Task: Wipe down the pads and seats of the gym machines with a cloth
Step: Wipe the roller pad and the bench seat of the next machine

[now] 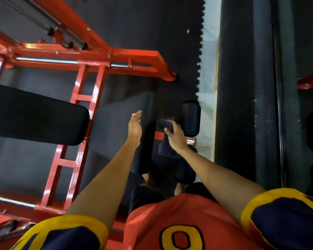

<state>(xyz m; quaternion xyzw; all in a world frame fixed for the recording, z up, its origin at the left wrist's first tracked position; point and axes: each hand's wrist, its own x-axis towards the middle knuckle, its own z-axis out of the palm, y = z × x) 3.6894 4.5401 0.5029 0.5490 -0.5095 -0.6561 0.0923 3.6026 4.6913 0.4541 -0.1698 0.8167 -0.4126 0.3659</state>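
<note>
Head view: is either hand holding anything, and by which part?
The right hand grips the dark cloth around its middle; the left hand is open and holds nothing.

The machine frame (83,98) is bright red and shiny. The long pad (34,114), the seat (123,123) and the small round pad (191,117) are black. The cloth (165,123) is dark navy. The floor mat (152,24) is dark grey. The shirt (152,219) is red with a yellow number (166,239); its sleeves (285,219) are navy with yellow edges.
</note>
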